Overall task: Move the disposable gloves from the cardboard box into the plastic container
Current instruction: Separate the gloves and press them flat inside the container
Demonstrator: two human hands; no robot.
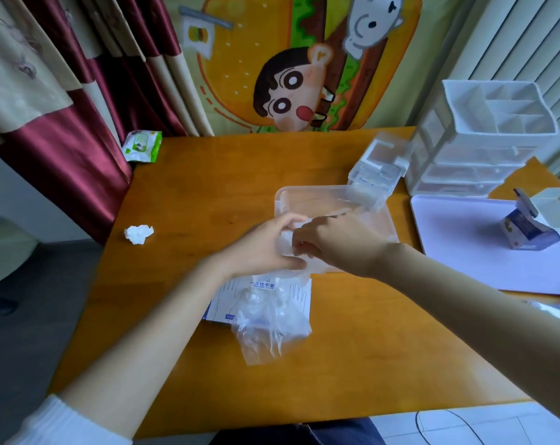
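A clear plastic container (320, 194) stands open in the middle of the wooden table. Both hands meet at its near rim. My left hand (262, 248) and my right hand (333, 242) pinch a folded wad of clear disposable gloves (288, 237) between them, over the container's near side. Just in front of the container lies the flat white and blue cardboard glove box (230, 300). Loose clear gloves (269, 329) spill from the box toward me.
The container's lid (381, 168) lies behind it to the right. White drawer organizers (484, 149) stand at the back right, beside a pale mat (465, 239) with a small blue box (522, 229). A crumpled tissue (139, 234) and a wipes pack (142, 146) lie left.
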